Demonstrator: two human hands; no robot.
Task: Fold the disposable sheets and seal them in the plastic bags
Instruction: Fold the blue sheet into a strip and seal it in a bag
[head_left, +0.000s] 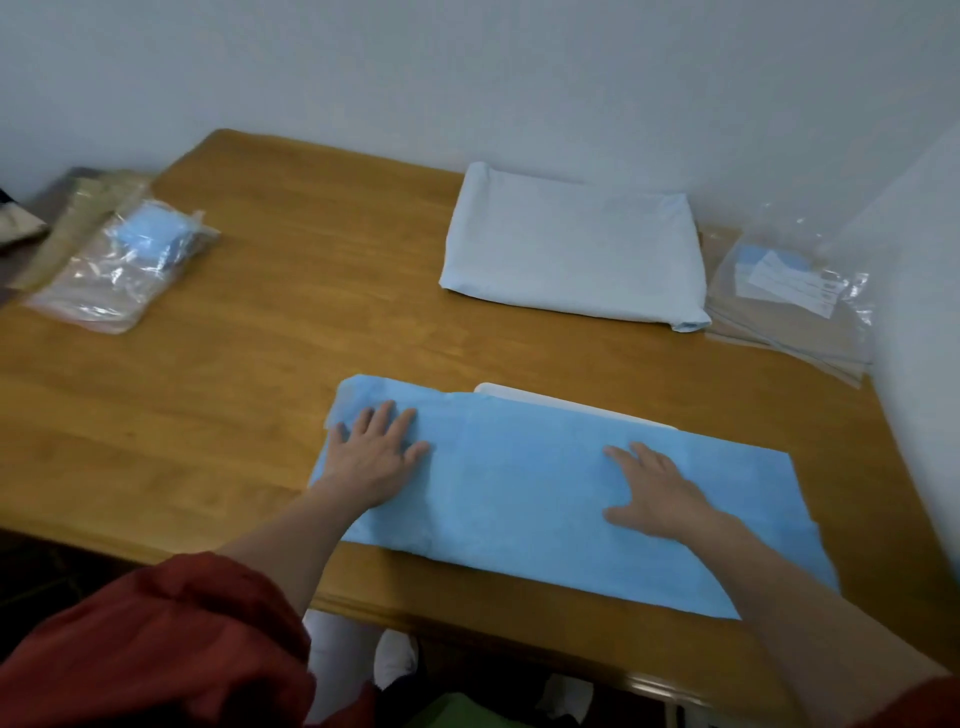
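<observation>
Both hands press flat on the blue sheet (545, 493) at the table's (234, 364) near edge: left hand (376, 457) on its left end, right hand (657, 491) right of centre, fingers straight and spread, gripping nothing, forearms extended.

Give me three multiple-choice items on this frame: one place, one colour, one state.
1. Where on the table is the bagged sheet? A far left; B far right; C centre.
2. What colour is the spread sheet nearest the person? A white; B blue; C green.
3. How are the left hand and right hand? A flat on the spread sheet; B gripping a bag; C raised.
Answers: 1 A, it lies at the far-left edge; 2 B, it is light blue; 3 A, straight fingers rest on it.
</observation>
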